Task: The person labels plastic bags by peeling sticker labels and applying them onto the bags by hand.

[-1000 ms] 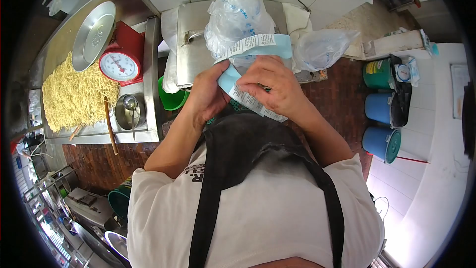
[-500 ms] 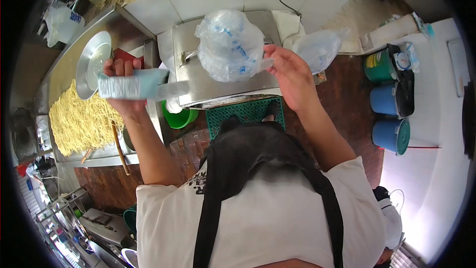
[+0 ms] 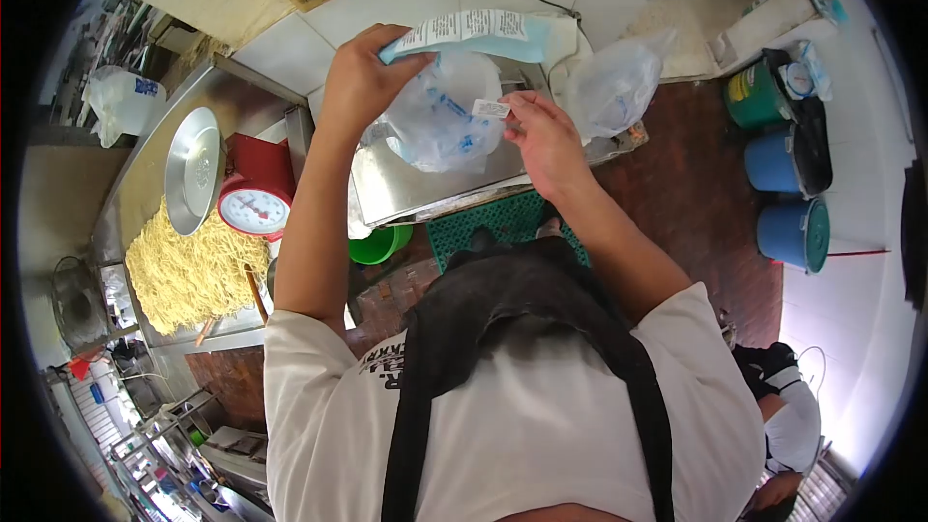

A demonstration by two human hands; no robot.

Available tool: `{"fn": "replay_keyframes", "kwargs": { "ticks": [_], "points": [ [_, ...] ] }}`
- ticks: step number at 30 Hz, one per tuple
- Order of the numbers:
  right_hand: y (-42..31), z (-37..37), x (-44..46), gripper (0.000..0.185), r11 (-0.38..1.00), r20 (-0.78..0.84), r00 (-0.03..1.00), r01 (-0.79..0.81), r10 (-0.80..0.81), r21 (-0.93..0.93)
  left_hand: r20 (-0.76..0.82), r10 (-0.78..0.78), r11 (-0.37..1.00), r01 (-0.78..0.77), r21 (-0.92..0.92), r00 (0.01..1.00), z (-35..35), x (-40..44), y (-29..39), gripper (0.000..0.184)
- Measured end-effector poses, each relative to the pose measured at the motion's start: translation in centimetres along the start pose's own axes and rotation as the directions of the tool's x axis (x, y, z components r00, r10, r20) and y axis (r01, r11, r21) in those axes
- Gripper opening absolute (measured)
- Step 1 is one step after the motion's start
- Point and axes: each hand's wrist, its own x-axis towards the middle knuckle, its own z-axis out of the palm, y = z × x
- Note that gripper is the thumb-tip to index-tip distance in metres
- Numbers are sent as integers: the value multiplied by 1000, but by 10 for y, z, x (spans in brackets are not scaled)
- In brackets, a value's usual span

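My left hand (image 3: 372,77) grips one end of a pale blue strip of printed labels (image 3: 469,33), which stretches to the right above the plastic bags. Between the fingertips of my right hand (image 3: 543,140) is a small white printed label (image 3: 491,109), apart from the strip. Under and behind both lie clear plastic bags (image 3: 440,121) with blue print, on a steel lid (image 3: 387,184). Another clear bag (image 3: 614,87) is to the right of my right hand.
On the left, a steel table (image 3: 174,353) bears yellow noodles (image 3: 188,266) and a red scale (image 3: 259,174) with a metal pan (image 3: 193,169). A green bucket (image 3: 380,245) stands below. Blue bins (image 3: 793,235) line the right wall. Another person (image 3: 793,416) is at the lower right.
My left hand swung left with the strip, then came back up to above the bags. My right hand moved off the strip and now has a small label. The view has shifted.
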Motion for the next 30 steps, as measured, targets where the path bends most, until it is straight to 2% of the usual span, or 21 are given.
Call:
{"fn": "replay_keyframes", "kwargs": {
  "ticks": [2, 5, 8, 11, 14, 17, 20, 23, 26, 27, 29, 30],
  "points": [
    [-2, -1, -4, 20, 1000, 7, 1000, -21, 20, 3, -43, -56, 997, 58, 57, 998, 4, 3, -1, 28],
    [-8, -2, -8, 19, 1000, 63, 998, -31, 31, 1, -116, 45, 984, -24, 177, 992, 9, 5, -8, 24],
    [-11, 1, 0, 15, 998, 99, 995, -23, 28, -54, -169, 36, 977, 1, 212, 985, 12, 5, -15, 22],
    [-7, 8, 14, 17, 994, 89, 996, -21, 30, -104, -175, -54, 975, 89, 202, 983, 11, 5, -6, 23],
    [-6, 22, 18, 21, 997, -1, 1000, 0, 0, -81, -238, -28, 978, 75, 193, 971, 15, 9, -12, 25],
    [5, 30, 30, 22, 999, 14, 999, 33, -32, -41, -277, -80, 977, 130, 168, 958, 18, 7, -12, 26],
    [12, 32, 41, 22, 994, 52, 997, 69, -65, -83, -291, -138, 981, 172, 92, 947, 19, 5, -10, 27],
    [25, 18, 60, 37, 992, 129, 987, 103, -94, -67, -275, -146, 979, 180, 100, 950, 19, 4, -9, 27],
    [25, 20, 57, 56, 949, -93, 972, 184, -214, -258, -254, -92, 971, 144, 192, 963, 17, 4, -13, 27],
    [25, 22, 59, 63, 839, -41, 934, 301, -356, -453, -260, -66, 974, 119, 191, 963, 17, 6, -14, 27],
    [31, 22, 61, 78, 475, 142, 813, 462, -565, -749, -269, -23, 979, 76, 189, 963, 20, 5, -16, 27],
    [44, 14, 71, 80, 625, 36, 897, 335, -440, -705, -264, -26, 978, 79, 193, 964, 21, 1, -20, 27]
  ]
}}
